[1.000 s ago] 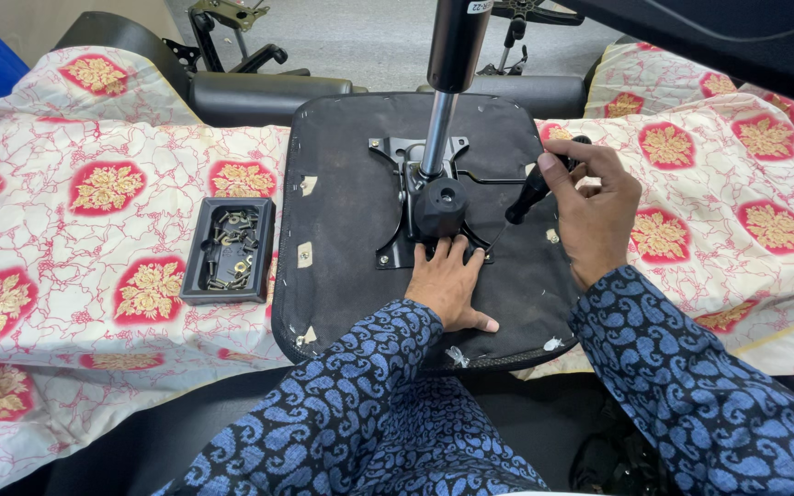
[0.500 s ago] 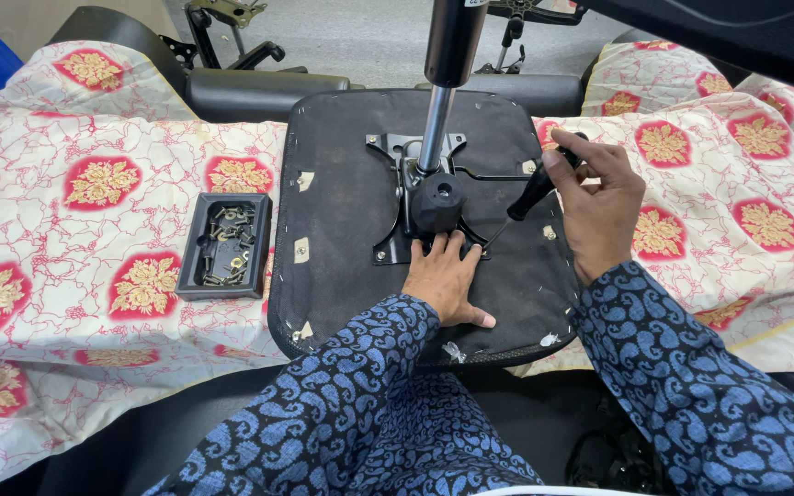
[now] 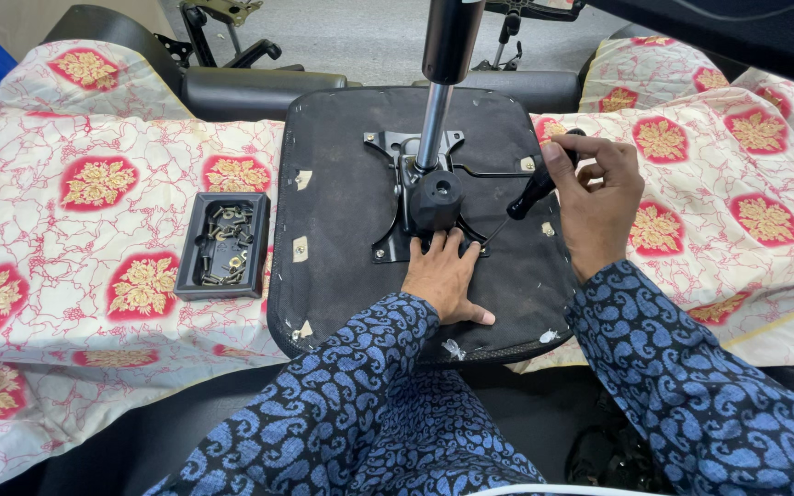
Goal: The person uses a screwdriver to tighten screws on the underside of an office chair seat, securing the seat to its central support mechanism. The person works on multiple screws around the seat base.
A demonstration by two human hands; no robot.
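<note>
Little moved: left hand (image 3: 446, 276) still flat beside the mechanism plate (image 3: 415, 197); right hand (image 3: 595, 197) fisted on screwdriver (image 3: 533, 191). Keep tip square.

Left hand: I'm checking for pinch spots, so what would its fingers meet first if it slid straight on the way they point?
The left hand lies flat on the seat underside, fingers pointing away from the person. They would probably meet the black knob on the metal bracket almost at once; they may already touch it.
</note>
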